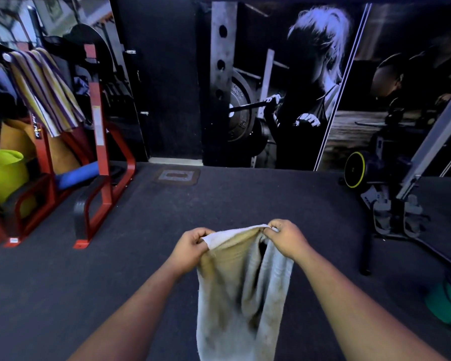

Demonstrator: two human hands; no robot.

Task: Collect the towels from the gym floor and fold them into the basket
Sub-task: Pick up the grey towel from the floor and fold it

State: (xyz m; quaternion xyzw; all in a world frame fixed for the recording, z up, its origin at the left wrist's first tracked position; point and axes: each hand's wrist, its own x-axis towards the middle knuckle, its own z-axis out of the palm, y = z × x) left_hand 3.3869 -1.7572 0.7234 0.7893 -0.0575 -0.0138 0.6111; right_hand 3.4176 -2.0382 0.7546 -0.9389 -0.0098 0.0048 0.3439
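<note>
A pale, stained white towel (pixel 235 287) hangs down in front of me, above the dark gym floor. My left hand (pixel 190 246) pinches its upper left corner. My right hand (pixel 284 238) grips the upper right corner, and the top edge stretches between the two hands. A striped yellow, purple and white towel (pixel 46 87) hangs over a bar of the red rack at the left. A lime-green basket (pixel 3 175) stands at the far left behind the rack's red frame.
The red metal rack (pixel 99 142) with black feet fills the left side, with a blue roll (pixel 78 173) in it. An exercise machine (pixel 391 204) stands at the right, a green object (pixel 448 300) near the right edge. A wall mural is ahead. Dark carpet (pixel 219 199) lies between.
</note>
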